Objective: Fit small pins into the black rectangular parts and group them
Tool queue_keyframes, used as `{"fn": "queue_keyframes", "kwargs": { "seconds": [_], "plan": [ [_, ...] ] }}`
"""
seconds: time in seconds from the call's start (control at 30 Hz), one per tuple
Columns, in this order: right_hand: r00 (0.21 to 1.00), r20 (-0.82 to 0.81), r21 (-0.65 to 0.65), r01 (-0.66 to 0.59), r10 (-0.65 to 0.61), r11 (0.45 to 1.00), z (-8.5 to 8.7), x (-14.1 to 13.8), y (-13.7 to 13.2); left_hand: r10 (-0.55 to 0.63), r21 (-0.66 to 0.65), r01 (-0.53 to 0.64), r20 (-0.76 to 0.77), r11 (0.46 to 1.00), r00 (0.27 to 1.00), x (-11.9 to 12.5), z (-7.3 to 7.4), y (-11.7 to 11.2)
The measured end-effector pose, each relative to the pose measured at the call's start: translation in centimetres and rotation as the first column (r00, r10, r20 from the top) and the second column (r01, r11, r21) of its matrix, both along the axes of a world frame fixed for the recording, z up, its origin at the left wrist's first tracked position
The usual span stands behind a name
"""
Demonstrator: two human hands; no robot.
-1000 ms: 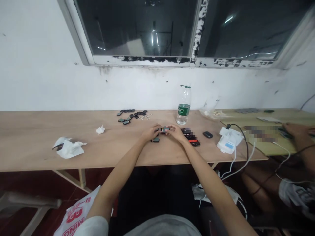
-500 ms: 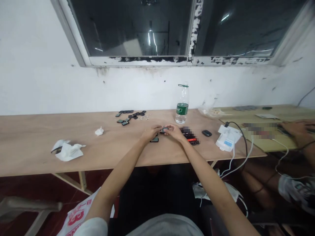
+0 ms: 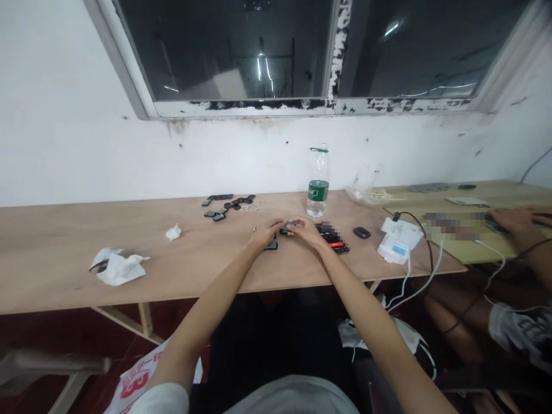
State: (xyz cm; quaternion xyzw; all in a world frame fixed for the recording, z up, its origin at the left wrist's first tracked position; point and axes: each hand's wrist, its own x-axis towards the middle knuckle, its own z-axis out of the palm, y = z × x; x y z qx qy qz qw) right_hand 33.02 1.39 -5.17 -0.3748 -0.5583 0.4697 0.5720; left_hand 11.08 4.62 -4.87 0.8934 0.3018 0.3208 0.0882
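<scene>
Holding a small rectangular piece (image 3: 286, 229), dark-edged with a grey-green face, the right hand (image 3: 305, 228) has thumb and fingers closed on its right side, over the middle of the surface (image 3: 207, 259). The left hand (image 3: 263, 233) stands with bent fingers at the piece's left end; I cannot tell whether they grip it or merely steady it.

Change noted: within the last second the face of the held piece has darkened and shows less of itself to me, consistent with a slight turn between the fingers. Both hands remain together. A second grey-green piece (image 3: 271, 245), on the near side of the left hand, is also more covered than before. I judge work on the held piece unfinished. The group of similar pieces (image 3: 219, 216) at far left and the small white bits (image 3: 250, 207) to its right lie as they did; the view itself has shifted slightly, which I attribute to camera movement.

Obscured: fingers hide most of the held piece, so I cannot confirm what is being done to it. The white bits are too small to identify. The smartphone (image 3: 333, 237), right of the right hand, is partly pixelated. At far right, another person's hand (image 3: 515, 220) is blurred, its arm cut off by the frame.
</scene>
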Motion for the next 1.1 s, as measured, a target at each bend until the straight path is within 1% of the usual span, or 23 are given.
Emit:
{"fn": "queue_keyframes", "kwargs": {
  "seconds": [0.13,0.27,0.47,0.57,0.63,0.7,0.77,0.83,0.9,1.0,1.1],
  "plan": [
    [1.0,-0.006,-0.002,0.001,-0.001,1.0,0.1,0.0,0.0,-0.035,0.007,0.035,0.043,0.999,0.998,0.1,-0.5,0.4],
    [1.0,0.007,-0.012,0.011,-0.011,1.0,0.3,0.0,-0.2,-0.053,0.046,0.052,0.027,0.998,0.998,0.1,-0.7,0.6],
    [1.0,-0.012,-0.003,0.012,-0.012,1.0,0.4,-0.1,-0.4,-0.03,0.08,0.029,0.008,0.996,1.0,0.0,-0.5,0.4],
    [1.0,-0.02,-0.002,-0.011,0.011,1.0,0.3,-0.1,-0.2,-0.044,0.071,0.043,0.012,0.997,0.999,0.0,-0.2,0.0],
    [1.0,-0.003,-0.008,-0.022,0.022,1.0,0.1,0.0,-0.1,-0.041,0.043,0.039,0.053,0.998,0.998,0.0,0.1,-0.1],
    [0.999,0.051,-0.011,-0.013,0.014,1.0,-0.2,0.2,0.1,0.009,-0.009,-0.008,0.133,1.0,0.991,-0.3,0.4,-0.1],
    [0.988,0.154,0.005,0.022,-0.023,1.0,-0.5,0.5,0.3,0.103,-0.085,-0.084,0.236,0.993,0.966,-0.8,0.6,0.2],
    [0.957,0.277,0.047,0.068,-0.079,0.997,-0.7,0.8,0.4,0.203,-0.171,-0.153,0.327,0.973,0.923,-1.9,0.8,0.8],
    [0.91,0.392,0.106,0.099,-0.133,0.989,-1.0,1.0,0.5,0.299,-0.235,-0.22,0.388,0.947,0.872,-3.3,0.9,1.5],
    [0.838,0.518,0.163,0.101,-0.172,0.981,-1.3,1.1,0.5,0.426,-0.258,-0.346,0.4,0.902,0.811,-5.7,0.9,2.5],
    [0.775,0.593,0.199,0.122,-0.218,0.972,-1.5,1.2,0.5,0.53,-0.259,-0.465,0.346,0.847,0.774,-7.7,0.5,3.2]
  ]
}}
